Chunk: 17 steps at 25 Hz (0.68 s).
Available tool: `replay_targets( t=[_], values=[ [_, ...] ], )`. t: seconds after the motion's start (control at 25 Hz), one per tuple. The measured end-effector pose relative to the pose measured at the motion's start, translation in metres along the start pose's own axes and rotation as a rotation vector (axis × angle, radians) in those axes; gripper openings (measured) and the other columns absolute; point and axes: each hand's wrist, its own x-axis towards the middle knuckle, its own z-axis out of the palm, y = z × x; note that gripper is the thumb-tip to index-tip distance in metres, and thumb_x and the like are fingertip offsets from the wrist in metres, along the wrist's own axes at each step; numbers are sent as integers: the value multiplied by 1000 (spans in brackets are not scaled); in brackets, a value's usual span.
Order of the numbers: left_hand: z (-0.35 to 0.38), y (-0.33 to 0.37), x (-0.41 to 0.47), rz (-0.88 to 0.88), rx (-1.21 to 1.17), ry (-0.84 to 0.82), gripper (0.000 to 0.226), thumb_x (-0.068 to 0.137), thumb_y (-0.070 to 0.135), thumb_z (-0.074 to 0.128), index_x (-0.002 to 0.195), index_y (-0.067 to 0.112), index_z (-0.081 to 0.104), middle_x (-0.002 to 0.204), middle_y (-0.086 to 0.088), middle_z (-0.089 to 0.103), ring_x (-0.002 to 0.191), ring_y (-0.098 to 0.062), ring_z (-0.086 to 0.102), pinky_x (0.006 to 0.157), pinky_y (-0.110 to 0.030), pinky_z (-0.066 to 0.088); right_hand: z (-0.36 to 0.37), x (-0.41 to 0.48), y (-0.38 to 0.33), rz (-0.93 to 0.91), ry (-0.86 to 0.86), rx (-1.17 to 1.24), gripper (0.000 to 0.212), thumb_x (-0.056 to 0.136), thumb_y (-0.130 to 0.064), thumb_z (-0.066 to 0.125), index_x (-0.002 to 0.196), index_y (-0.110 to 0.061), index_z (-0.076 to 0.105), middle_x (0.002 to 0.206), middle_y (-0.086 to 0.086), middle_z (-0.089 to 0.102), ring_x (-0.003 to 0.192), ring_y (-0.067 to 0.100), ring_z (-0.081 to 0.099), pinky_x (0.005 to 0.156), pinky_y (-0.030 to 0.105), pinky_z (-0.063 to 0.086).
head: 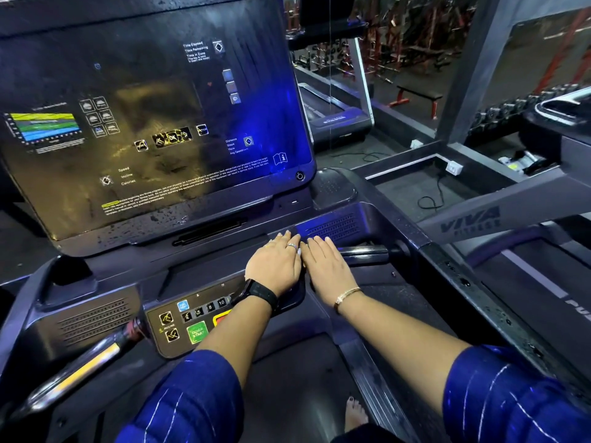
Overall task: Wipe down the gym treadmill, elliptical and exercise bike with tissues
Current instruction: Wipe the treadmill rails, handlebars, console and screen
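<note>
I stand on a treadmill whose big dark console screen (153, 123) fills the upper left and carries water droplets. My left hand (276, 262) and my right hand (324, 263) lie flat, palms down, side by side on the console deck (224, 260) below the screen, next to a ribbed vent (332, 227). Fingers are stretched forward and touch each other at the middle. No tissue shows in or under either hand. A black watch sits on the left wrist, a gold bracelet on the right.
A button panel with a green quick-start key (196, 332) lies under my left forearm. A handlebar (80, 369) runs at lower left, a short grip (364, 251) to the right of my hands. Another treadmill (527, 273) stands at right; benches and dumbbell racks (415, 94) lie beyond.
</note>
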Motion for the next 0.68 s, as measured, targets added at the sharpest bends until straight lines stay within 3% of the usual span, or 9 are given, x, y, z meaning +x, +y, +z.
replay_targets(
  t=[0.12, 0.16, 0.24, 0.36, 0.44, 0.52, 0.6, 0.68],
  values=[
    [-1, 0, 0, 4, 4, -1, 49, 105, 30, 27, 151, 15, 32, 157, -10, 33, 144, -23, 32, 115, -30, 23, 15, -35, 29, -33, 92, -48, 51, 96, -13, 24, 147, -5, 28, 147, 16, 42, 137, 29, 39, 114, 42, 22],
    [-1, 0, 0, 1, 4, 5, 49, 105, 30, 27, 151, 15, 33, 156, -10, 34, 144, -23, 32, 115, -30, 23, 13, -35, 34, -13, 88, -57, 53, 94, -14, 27, 147, -4, 27, 148, 17, 41, 138, 30, 39, 114, 42, 21],
    [-1, -1, 1, 0, 2, 11, 49, 105, 30, 28, 151, 15, 34, 156, -10, 35, 143, -23, 33, 115, -30, 23, 9, -21, 29, 68, 35, -55, 63, 80, -19, 51, 139, -1, 40, 138, 21, 50, 130, 35, 48, 114, 44, 22],
    [-1, 0, -1, 3, 3, 11, 49, 105, 29, 29, 150, 14, 34, 155, -11, 36, 143, -23, 34, 115, -30, 23, 0, 0, 3, 106, -66, 22, 80, 50, -27, 82, 123, -2, 60, 124, 19, 60, 119, 35, 56, 109, 46, 37],
    [-2, 1, -1, -6, -15, 10, 48, 105, 29, 30, 150, 13, 36, 155, -12, 36, 143, -24, 34, 115, -31, 23, -1, -1, -2, 11, -42, 78, 83, 50, -25, 80, 127, -3, 59, 129, 16, 59, 123, 33, 54, 110, 45, 38],
    [-2, 0, -1, -7, -15, 10, 48, 105, 29, 30, 150, 13, 36, 155, -11, 37, 143, -23, 34, 115, -30, 24, 2, -11, 11, -37, -14, 123, 91, 52, -19, 77, 136, -2, 48, 138, 17, 53, 130, 33, 49, 112, 44, 28],
    [-2, 1, -2, -2, -10, 7, 48, 105, 29, 30, 150, 14, 36, 155, -11, 36, 143, -23, 34, 115, -30, 23, 9, -27, 33, 49, 21, 139, 99, 52, -15, 75, 141, -3, 34, 142, 19, 47, 134, 34, 43, 113, 44, 20],
    [-3, 1, -2, -5, -11, 4, 48, 105, 29, 30, 150, 14, 35, 155, -10, 36, 143, -24, 34, 115, -30, 23, 16, -40, 56, 223, 6, 128, 103, 49, -11, 78, 141, -2, 32, 141, 22, 46, 134, 37, 42, 114, 44, 17]
  ],
)
